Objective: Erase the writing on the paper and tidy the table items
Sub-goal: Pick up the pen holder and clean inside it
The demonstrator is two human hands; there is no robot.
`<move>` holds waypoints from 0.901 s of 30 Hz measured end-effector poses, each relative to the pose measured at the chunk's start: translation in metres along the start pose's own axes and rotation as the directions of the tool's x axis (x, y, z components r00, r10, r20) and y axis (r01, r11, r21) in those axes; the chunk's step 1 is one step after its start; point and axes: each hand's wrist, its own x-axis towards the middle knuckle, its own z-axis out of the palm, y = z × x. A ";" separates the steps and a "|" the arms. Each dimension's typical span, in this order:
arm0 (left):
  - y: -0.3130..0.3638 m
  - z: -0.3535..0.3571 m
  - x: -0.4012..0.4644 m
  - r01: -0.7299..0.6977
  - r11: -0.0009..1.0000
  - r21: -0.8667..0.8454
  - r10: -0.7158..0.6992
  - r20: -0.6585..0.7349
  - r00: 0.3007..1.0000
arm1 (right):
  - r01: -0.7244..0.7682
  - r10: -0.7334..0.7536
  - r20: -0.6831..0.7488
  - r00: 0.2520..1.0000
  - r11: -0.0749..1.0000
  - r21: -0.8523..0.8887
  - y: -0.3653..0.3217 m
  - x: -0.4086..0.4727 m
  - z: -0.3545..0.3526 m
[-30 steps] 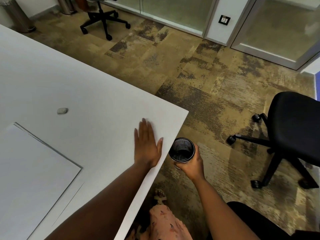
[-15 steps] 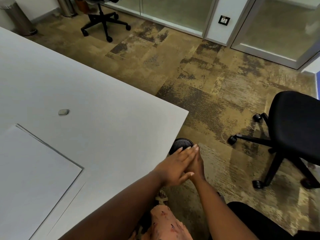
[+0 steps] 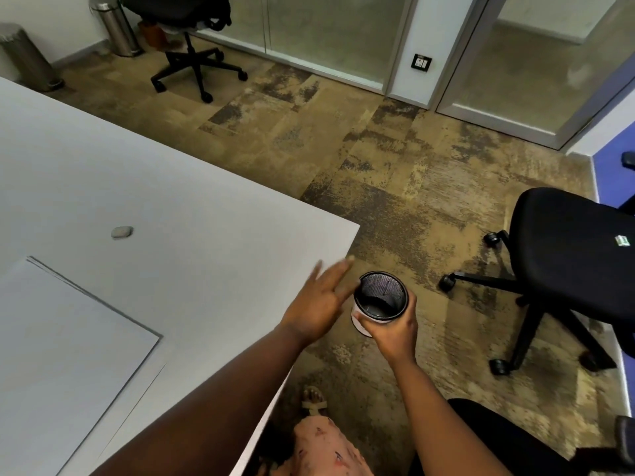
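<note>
A black mesh cup point(image 3: 380, 297) is held just off the table's near right edge, with my right hand point(image 3: 391, 329) wrapped around its lower part. My left hand point(image 3: 318, 302) hovers flat over the table edge beside the cup, fingers spread, holding nothing. A stack of white paper sheets point(image 3: 65, 341) lies at the lower left of the white table point(image 3: 192, 214). A small grey eraser point(image 3: 122, 231) rests on the table beyond the paper. No writing shows on the paper from here.
A black office chair point(image 3: 570, 255) stands on the carpet to the right. Another chair point(image 3: 192, 39) and two metal bins point(image 3: 118, 25) are at the far back. My sandalled foot point(image 3: 313, 400) shows below the table edge.
My left hand swept from flat on the table to over the cup's mouth, then drew back to the table edge. The cup stayed in my right hand.
</note>
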 end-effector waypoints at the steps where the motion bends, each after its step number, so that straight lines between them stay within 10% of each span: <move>1: -0.003 0.001 -0.001 0.018 0.996 0.091 -0.016 -0.022 1.000 | 0.016 -0.016 -0.029 0.999 1.000 0.008 -0.003 0.001 -0.004; 7: -0.020 -0.016 -0.014 0.280 0.921 0.273 -0.260 -0.107 0.960 | 0.121 -0.104 -0.183 0.978 0.989 0.085 -0.043 0.008 -0.015; 16: -0.077 -0.051 -0.081 0.587 0.806 0.077 -0.561 -0.221 0.798 | 0.321 -0.296 -0.144 0.944 0.925 0.205 -0.123 0.012 0.020; 27: -0.154 -0.090 -0.184 0.916 0.400 -0.045 -0.915 -0.088 0.395 | 0.361 -0.419 0.137 0.898 0.877 0.317 -0.193 0.020 0.119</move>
